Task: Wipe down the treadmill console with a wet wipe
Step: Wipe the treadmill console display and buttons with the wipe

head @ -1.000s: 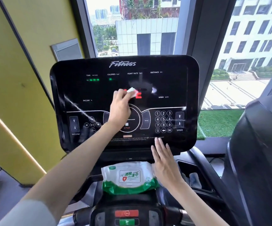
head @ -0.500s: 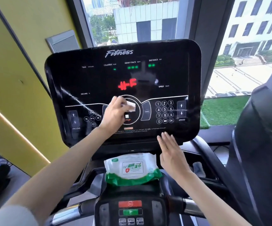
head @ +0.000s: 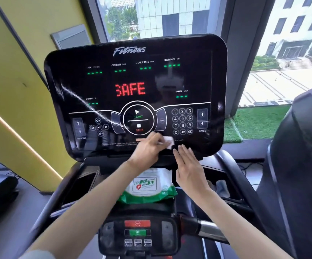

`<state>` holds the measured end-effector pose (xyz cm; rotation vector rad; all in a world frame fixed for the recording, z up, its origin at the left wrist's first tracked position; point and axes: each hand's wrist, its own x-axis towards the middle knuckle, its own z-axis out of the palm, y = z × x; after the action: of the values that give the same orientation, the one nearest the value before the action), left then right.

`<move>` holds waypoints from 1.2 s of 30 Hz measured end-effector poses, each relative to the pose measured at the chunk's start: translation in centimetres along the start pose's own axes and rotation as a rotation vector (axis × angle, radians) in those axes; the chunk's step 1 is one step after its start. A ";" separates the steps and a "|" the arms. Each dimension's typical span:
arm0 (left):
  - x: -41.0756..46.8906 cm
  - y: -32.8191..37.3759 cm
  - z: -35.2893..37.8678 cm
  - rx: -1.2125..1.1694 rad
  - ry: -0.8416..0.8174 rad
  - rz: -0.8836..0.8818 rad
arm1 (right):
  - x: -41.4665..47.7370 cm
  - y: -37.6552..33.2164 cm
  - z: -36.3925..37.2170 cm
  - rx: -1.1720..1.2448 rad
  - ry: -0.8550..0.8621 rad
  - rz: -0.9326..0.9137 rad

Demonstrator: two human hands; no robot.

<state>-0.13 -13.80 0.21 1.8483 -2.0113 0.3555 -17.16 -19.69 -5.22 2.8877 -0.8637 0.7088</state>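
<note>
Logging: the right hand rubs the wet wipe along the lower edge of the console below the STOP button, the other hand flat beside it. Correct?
No. The head view shows the left hand holding the wet wipe on the lower edge of the console below the STOP button; the right hand lies flat beside it.

Pale grey sleeve over the otherwise bare left arm.

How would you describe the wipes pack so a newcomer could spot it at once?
Start at the big black treadmill console showing SAFE in red. Just below its lower edge, above the small panel with red and green buttons, lies the wipes pack. It is the only soft white packet there, with a green lower band and a red shield label.
</note>
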 end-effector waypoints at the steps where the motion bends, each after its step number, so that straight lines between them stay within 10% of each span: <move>1: 0.4 0.7 0.4 0.009 -0.011 0.026 | 0.0 0.1 0.0 -0.004 0.000 -0.009; 11: -7.7 -5.2 -3.2 -0.009 0.341 -0.646 | -0.1 0.7 0.2 0.046 0.046 -0.098; 21: 2.8 5.9 2.1 -0.205 0.231 -0.386 | 0.4 0.3 0.2 -0.043 0.023 -0.074; 36: -8.4 -9.4 -4.8 -0.157 0.392 -0.508 | 4.8 -11.5 1.9 0.008 -0.013 -0.224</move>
<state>10.19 -5.13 0.08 1.9271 -1.2288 0.3627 -6.71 -12.75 -3.79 2.9346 -0.5271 0.6728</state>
